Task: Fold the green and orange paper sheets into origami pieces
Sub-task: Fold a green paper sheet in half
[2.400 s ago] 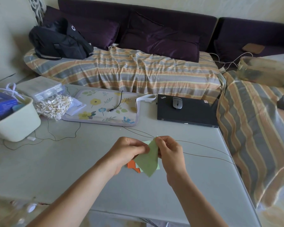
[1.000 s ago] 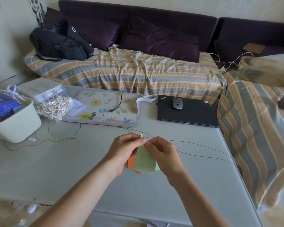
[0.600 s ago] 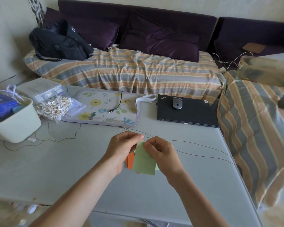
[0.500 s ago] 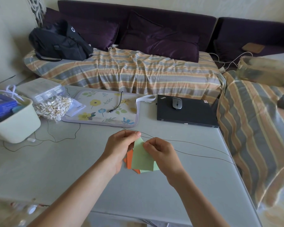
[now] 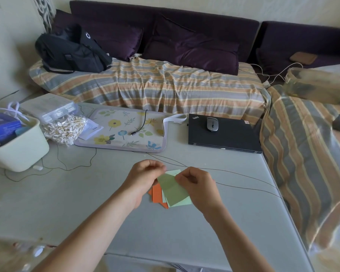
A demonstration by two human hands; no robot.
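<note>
A folded green paper sheet (image 5: 172, 189) hangs just above the grey table (image 5: 86, 203), with a crease across its middle. My left hand (image 5: 145, 178) pinches its upper left corner. My right hand (image 5: 197, 185) pinches its upper right edge. Beneath it on the table lie orange paper sheets (image 5: 156, 194) and lighter green sheets (image 5: 182, 202), partly hidden by the held piece and my hands.
A closed black laptop (image 5: 224, 135) with a grey mouse (image 5: 212, 124) lies at the back right. A floral mat (image 5: 124, 130) with a cable, a bag of cotton swabs (image 5: 64, 129) and a cream basket (image 5: 18, 149) stand at back left. Thin wires (image 5: 234, 178) cross the table.
The green piece has been turned and lowered from an upright pointed shape to a flatter rectangle near the table. Both hands moved slightly down and stayed pinching it.
</note>
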